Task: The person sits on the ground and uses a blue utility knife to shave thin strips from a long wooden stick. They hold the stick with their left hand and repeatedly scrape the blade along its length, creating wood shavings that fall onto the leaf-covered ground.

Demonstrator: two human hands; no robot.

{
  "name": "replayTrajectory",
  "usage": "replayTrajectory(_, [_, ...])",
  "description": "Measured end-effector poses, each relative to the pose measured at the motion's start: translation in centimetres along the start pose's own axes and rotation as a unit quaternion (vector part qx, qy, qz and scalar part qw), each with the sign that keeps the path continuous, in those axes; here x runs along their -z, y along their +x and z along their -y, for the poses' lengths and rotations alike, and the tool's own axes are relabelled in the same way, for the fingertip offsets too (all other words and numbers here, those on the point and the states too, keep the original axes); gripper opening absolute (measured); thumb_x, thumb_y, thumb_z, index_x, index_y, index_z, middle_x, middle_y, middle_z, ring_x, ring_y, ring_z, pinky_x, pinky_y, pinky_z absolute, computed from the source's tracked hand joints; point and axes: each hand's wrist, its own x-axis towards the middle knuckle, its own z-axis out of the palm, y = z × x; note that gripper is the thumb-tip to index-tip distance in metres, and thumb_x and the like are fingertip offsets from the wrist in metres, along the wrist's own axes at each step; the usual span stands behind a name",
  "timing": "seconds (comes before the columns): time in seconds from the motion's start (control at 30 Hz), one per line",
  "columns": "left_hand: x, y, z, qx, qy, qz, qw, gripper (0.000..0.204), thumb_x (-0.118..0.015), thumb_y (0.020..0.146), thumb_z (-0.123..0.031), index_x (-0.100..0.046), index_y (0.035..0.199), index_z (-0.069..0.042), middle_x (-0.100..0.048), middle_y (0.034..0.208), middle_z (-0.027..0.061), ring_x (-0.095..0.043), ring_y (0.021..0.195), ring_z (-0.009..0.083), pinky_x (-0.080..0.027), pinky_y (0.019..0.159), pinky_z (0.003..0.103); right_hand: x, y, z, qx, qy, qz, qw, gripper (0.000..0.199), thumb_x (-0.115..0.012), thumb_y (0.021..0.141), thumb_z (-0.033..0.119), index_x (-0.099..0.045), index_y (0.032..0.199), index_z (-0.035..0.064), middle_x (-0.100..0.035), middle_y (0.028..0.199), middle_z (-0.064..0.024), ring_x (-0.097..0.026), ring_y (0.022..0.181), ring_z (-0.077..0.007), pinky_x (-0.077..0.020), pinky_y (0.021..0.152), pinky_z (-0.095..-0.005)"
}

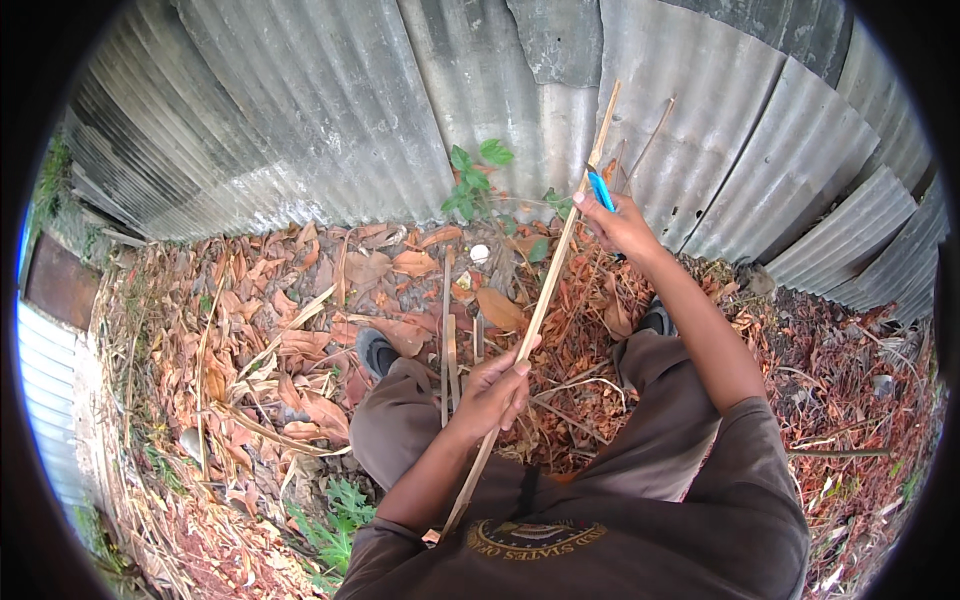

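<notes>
A long, thin strip of pale bamboo or wood (549, 287) runs slantwise from my belly up toward the metal fence. My left hand (493, 392) is closed round its lower half, the thumb lying along the top. Farther up, my right hand (624, 230) grips a blue-handled knife (600, 188). Its dark blade lies at the strip, below the far tip. The right thumb presses on the strip beside the handle. Whether the blade is cutting in, I cannot tell.
Corrugated metal sheets (300, 120) form a fence in front of me. Dry brown leaves (300, 350) cover the ground. Several narrow strips (449, 350) lie between my legs. A green plant (470, 185), a white round thing (479, 254) and a thin stick (652, 140) are near the fence.
</notes>
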Motion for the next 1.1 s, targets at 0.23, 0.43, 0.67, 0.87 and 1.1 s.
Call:
replayTrajectory(0.23, [-0.5,2.9,-1.3,-0.004,0.051,-0.016,0.999,0.041,-0.039,0.103,-0.032,-0.051,0.131,-0.004,-0.051,0.065,0.0009,-0.047,0.042,0.0087,-0.043,0.045,0.021,-2.1,-0.6,1.2,-0.034,0.26,0.032,0.964,0.034,-0.068,0.09,0.028,-0.045,0.07,0.0113,-0.044,0.056,0.0029,-0.034,0.041,-0.0065,-0.026,0.038,-0.024])
replayTrajectory(0.43, [-1.9,7.2,-5.0,-0.016,0.037,0.015,0.999,0.044,-0.039,0.103,-0.035,-0.046,0.134,-0.004,-0.038,0.061,-0.003,-0.033,0.039,0.0054,-0.031,0.04,0.022,-0.2,0.9,0.5,0.065,-0.025,-0.04,0.997,0.048,-0.056,0.091,0.051,-0.054,0.079,0.0054,-0.052,0.058,-0.006,-0.048,0.045,-0.02,-0.039,0.046,-0.0348])
replayTrajectory(0.67, [-0.6,7.2,-4.6,-0.06,0.049,-0.047,0.996,0.046,-0.04,0.103,-0.035,-0.044,0.137,-0.004,-0.045,0.063,-0.0007,-0.037,0.039,0.0048,-0.033,0.038,0.019,-1.3,-2.1,1.8,0.149,-0.442,-0.003,0.884,0.071,-0.048,0.081,0.073,-0.071,0.093,0.0069,-0.063,0.063,-0.0156,-0.066,0.068,-0.0361,-0.0508,0.064,-0.0464])
replayTrajectory(0.87, [-0.3,7.9,-5.0,-0.091,0.023,-0.064,0.994,0.042,-0.042,0.103,-0.033,-0.046,0.134,-0.006,-0.045,0.063,-0.0011,-0.038,0.039,0.0046,-0.032,0.036,0.019,-3.9,-2.8,2.5,0.24,-0.448,-0.039,0.86,0.063,-0.058,0.08,0.066,-0.068,0.074,0.0043,-0.057,0.054,-0.0152,-0.061,0.057,-0.0369,-0.047,0.055,-0.0458])
replayTrajectory(1.1, [-0.2,6.6,-5.2,-0.085,0.082,-0.105,0.988,0.039,-0.043,0.102,-0.032,-0.049,0.133,-0.008,-0.043,0.061,-0.0031,-0.036,0.039,0.0032,-0.032,0.036,0.019,-4.7,-1.6,2.2,0.25,-0.535,-0.052,0.805,0.07,-0.052,0.075,0.077,-0.073,0.08,0.0103,-0.061,0.054,-0.0141,-0.064,0.054,-0.0337,-0.0493,0.051,-0.0444])
